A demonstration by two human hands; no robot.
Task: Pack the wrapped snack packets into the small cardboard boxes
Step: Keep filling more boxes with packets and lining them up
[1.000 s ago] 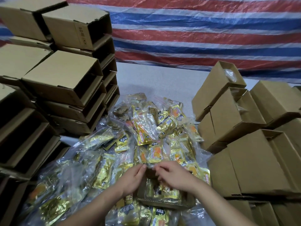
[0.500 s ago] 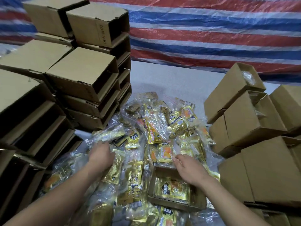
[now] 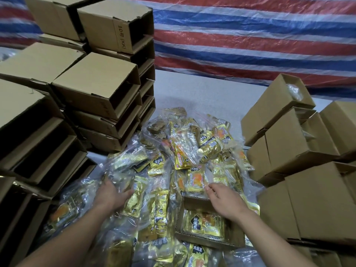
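**Snack packets: light, slick, floppy**

Snack packets [image 3: 181, 170] heap mid-table; one lies in the near open box [image 3: 210, 226]. My left hand [image 3: 110, 193] presses the crinkly bags, my right hand [image 3: 223, 199] hovers released. I'd pinch a sealed edge.

Striped red-white-blue tarp [image 3: 250, 35] hangs behind grey table [image 3: 202, 93].

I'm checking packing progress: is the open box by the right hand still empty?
No, the open box below the right hand already holds a gold snack packet lying flat inside.
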